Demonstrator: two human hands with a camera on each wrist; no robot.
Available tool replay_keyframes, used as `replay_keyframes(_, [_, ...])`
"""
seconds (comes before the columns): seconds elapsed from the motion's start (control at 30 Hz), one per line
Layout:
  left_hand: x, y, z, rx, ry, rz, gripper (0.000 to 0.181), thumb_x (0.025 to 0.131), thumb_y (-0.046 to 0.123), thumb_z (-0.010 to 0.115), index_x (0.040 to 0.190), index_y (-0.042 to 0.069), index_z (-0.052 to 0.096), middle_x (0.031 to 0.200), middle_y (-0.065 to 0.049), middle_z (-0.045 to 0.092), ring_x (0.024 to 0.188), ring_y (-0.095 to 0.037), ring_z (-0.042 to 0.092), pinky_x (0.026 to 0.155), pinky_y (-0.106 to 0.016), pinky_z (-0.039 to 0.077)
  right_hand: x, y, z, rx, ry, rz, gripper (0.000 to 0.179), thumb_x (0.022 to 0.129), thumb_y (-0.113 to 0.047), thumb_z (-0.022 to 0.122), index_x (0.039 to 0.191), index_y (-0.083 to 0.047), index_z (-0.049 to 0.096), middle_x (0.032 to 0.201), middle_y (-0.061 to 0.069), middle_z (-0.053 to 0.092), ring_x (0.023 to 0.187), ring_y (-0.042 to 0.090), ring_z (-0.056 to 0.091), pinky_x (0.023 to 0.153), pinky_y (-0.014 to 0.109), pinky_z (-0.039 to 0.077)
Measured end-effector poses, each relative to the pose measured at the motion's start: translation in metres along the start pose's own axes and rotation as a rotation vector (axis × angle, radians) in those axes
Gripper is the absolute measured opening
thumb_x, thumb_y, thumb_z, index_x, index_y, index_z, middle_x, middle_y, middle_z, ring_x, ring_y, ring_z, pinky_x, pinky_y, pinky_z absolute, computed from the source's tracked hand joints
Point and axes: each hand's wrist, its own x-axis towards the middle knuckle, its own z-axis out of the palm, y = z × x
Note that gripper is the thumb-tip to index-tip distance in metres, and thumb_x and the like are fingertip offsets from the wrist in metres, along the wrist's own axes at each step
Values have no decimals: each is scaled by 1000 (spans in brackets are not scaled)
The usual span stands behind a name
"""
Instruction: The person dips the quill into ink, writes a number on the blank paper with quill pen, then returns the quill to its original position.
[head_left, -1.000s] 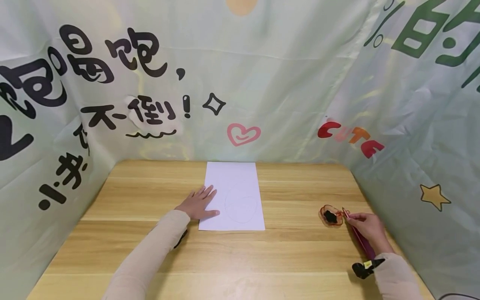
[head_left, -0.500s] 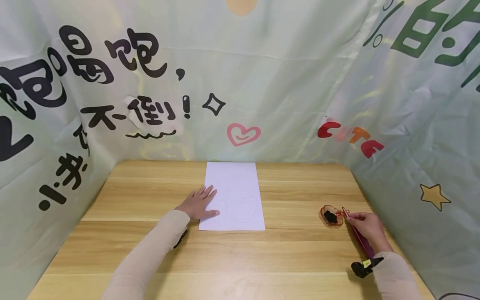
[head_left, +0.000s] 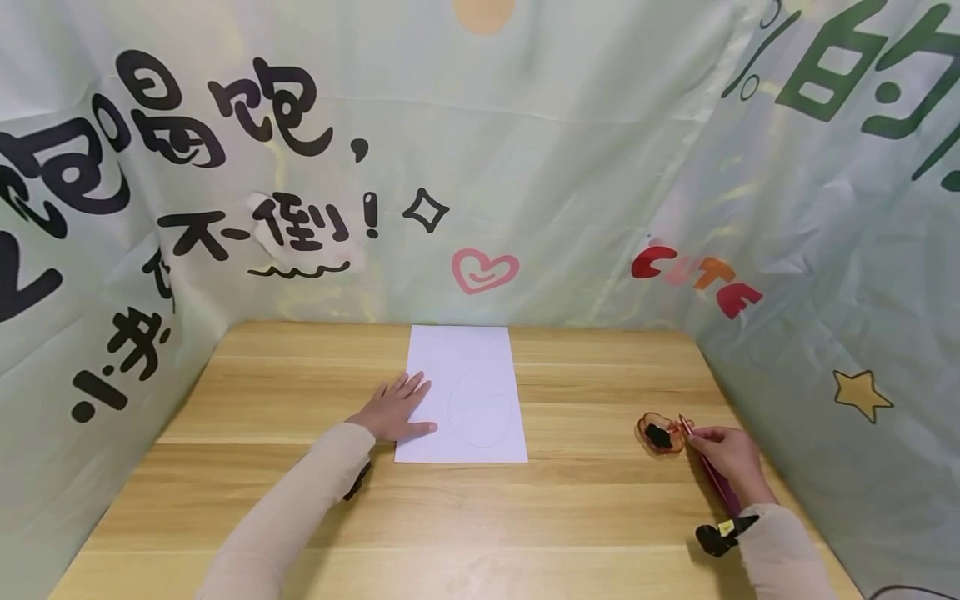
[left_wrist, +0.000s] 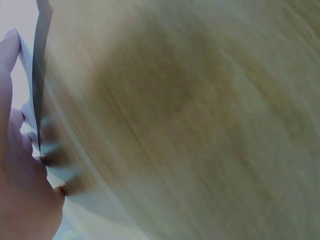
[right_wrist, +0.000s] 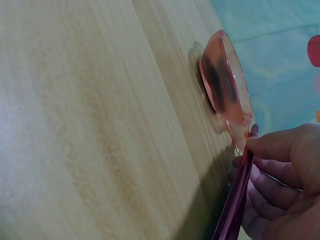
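A white sheet of paper (head_left: 461,358) with a faint oval outline lies at the table's far middle. My left hand (head_left: 393,408) rests spread on its left edge; in the left wrist view, part of this hand (left_wrist: 25,165) shows beside the paper. On the right, my right hand (head_left: 727,454) pinches a slender dark-red pen-like stick (right_wrist: 240,187) between thumb and fingers near its narrow end. That end is beside a small translucent orange dish (right_wrist: 220,75) with something black in it. The stick's lower end is partly hidden by the wrist in the head view.
The wooden table (head_left: 585,500) extends to both sides of the paper. A printed cloth (head_left: 555,167) hangs behind and beside it. A black wrist camera (head_left: 716,540) is on the right wrist, and a dark cable (head_left: 911,590) shows at the lower right.
The head view has shifted slightly, moving everything a little left. Both hands stay in place: the left on the paper, the right on the stick by the dish.
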Motion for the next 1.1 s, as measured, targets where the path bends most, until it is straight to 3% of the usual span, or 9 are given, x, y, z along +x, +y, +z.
replay_keyframes(0.13, [-1, -1, 1, -26, 15, 15, 84, 94, 56, 48, 154, 6, 15, 160, -15, 6, 146, -39, 4, 113, -62, 5, -1, -1, -1, 7, -12, 12, 34, 90, -21, 64, 101, 11, 68, 102, 27, 66, 91, 36, 59, 69, 33, 44])
replay_keyframes(0.3, [2, -5, 4, -60, 39, 24, 87, 93, 59, 48, 154, 8, 12, 161, -14, 4, 146, -39, 3, 112, -63, 3, -1, -4, -4, 1, -13, 11, 40, 94, -26, 59, 106, 12, 66, 107, 29, 64, 97, 42, 58, 76, 43, 47])
replay_keyframes(0.47, [6, -8, 2, -106, 42, 15, 89, 92, 61, 46, 155, 8, 12, 161, -13, 3, 146, -40, 2, 112, -63, 3, 0, -10, -12, 41, 2, 15, 44, 96, -27, 54, 115, 13, 62, 111, 30, 63, 83, 21, 61, 67, 27, 49])
replay_keyframes(0.53, [5, -8, -4, -120, 38, 18, 88, 93, 60, 46, 154, 7, 13, 160, -16, 4, 145, -41, 2, 111, -66, 4, 1, -16, -19, 61, 2, 4, 47, 98, -27, 51, 119, 15, 58, 113, 32, 61, 85, 20, 61, 65, 25, 48])
replay_keyframes(0.7, [0, -10, -29, -139, 57, 5, 85, 93, 57, 49, 154, 9, 15, 160, -16, 7, 145, -43, 1, 109, -69, 4, 6, -42, -37, 71, 40, -71, 54, 102, -29, 41, 125, 19, 50, 121, 39, 53, 105, 47, 54, 78, 42, 47])
replay_keyframes(0.87, [-6, -19, -62, -69, 145, -27, 89, 90, 66, 44, 155, 15, 12, 161, -12, 6, 145, -42, 1, 109, -68, 1, 16, -78, -57, 129, 84, -191, 60, 103, -36, 36, 136, 14, 42, 133, 37, 45, 117, 49, 46, 88, 52, 42])
replay_keyframes(1.0, [-15, -22, -100, -40, 217, -65, 89, 91, 64, 47, 155, 16, 10, 161, -8, -1, 145, -41, -5, 109, -67, -5, 24, -114, -72, 199, 55, -329, 61, 104, -39, 32, 148, 3, 29, 147, 33, 32, 129, 53, 32, 99, 66, 28])
replay_keyframes(1.1, [-25, -21, -130, -39, 258, -97, 89, 91, 60, 50, 156, 17, 7, 160, -5, -8, 144, -41, -12, 108, -65, -11, 30, -142, -77, 197, 39, -415, 60, 104, -40, 33, 153, -8, 20, 155, 25, 20, 136, 52, 22, 103, 70, 19])
